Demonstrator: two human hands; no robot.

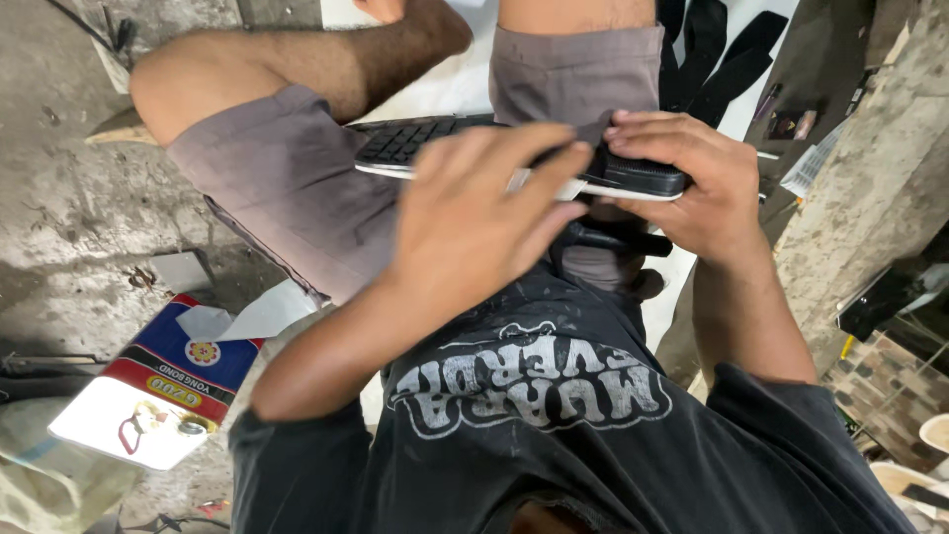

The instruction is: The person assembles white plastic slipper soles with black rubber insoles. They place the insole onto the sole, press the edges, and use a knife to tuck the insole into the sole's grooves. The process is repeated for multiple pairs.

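Holding a black keyboard [415, 141] across my lap, I have it resting on my thighs, on the grey shorts [287, 188], with its long side running left to right in front of me. My right hand [682, 183] is closed around its right end, thumb underneath and fingers curled over the top edge, so that end is firmly pinched. My left hand [474, 213] lies spread over the middle, palm down, fingers stretched flat across the keys and only loosely bent; I judge it is pressing and steadying more than gripping, though the underside of that hand is hidden from me. A pale strip shows along the near edge, which looks like the lighter base shell under the dark key bed. I expect the thing to be light and fairly stiff along its length, but thin plastic of this kind twists if one end alone carries it, and the keycaps can pop off under a careless thumb. The safest hold seems to be the two short ends or the solid rim, not the keys. Beside my left knee on the concrete floor [69, 218] lies a flat red, blue and white packet [163, 381], well apart from my hands.
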